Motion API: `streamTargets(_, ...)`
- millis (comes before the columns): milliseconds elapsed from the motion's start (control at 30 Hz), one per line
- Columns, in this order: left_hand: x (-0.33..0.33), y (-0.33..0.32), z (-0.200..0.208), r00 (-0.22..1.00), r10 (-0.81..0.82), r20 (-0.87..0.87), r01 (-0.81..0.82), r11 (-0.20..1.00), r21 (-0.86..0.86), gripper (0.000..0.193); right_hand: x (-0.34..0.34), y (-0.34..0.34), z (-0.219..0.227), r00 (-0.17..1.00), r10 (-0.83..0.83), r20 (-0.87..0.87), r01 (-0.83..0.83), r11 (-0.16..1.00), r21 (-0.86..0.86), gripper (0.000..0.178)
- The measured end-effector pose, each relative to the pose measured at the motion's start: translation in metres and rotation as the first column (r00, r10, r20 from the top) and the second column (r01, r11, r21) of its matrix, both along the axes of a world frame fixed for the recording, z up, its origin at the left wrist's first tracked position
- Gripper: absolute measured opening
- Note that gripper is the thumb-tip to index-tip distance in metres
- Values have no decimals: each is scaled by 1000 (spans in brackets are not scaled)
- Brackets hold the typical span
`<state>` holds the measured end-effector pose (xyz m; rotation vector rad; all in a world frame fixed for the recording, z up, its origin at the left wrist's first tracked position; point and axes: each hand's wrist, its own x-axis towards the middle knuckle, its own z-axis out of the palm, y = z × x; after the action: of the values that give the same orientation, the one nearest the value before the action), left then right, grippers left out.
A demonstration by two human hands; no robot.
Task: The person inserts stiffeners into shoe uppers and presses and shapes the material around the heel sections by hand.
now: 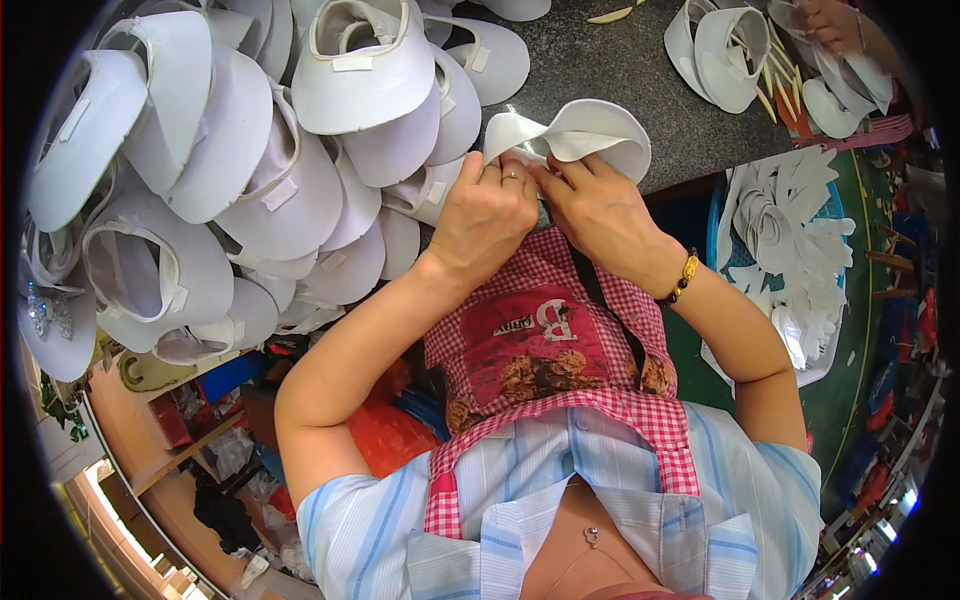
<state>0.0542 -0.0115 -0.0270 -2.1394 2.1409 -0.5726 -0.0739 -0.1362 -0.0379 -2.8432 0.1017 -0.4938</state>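
Observation:
A white sun visor (612,133) is held at the near edge of the dark speckled table, its brim pointing away from me and its band curled. My left hand (487,208) pinches the band on the left, a ring on one finger. On the other side, my right hand (603,208) has its fingers closed on the band near the brim. Both hands are close together, and the fingertips are partly hidden behind the visor. Just left of my left hand, a large heap of white visors (240,150) is stacked in overlapping layers.
More visors (735,80) lie on the speckled table (690,145) at the far right, beside thin pale-yellow strips (780,85). A co-worker's hand (830,25) is at the top right corner. Right of me, a blue-rimmed basket (716,215) holds white cut scraps (780,225).

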Motion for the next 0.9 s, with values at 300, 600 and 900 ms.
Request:
streamTargets(300,11,-6,11,985,-125,116,104,980,170,20,0,8,0,998,-53,-26,53,999,-7,37)
streamTargets(600,26,-15,31,923,-379,62,363,914,179,19,-38,-32,52,989,15,148,-78,902,425,33)
streamTargets(900,-35,-44,19,920,-163,-358,87,972,-218,23,-26,-42,-7,870,-481,-110,333,407,851,25)
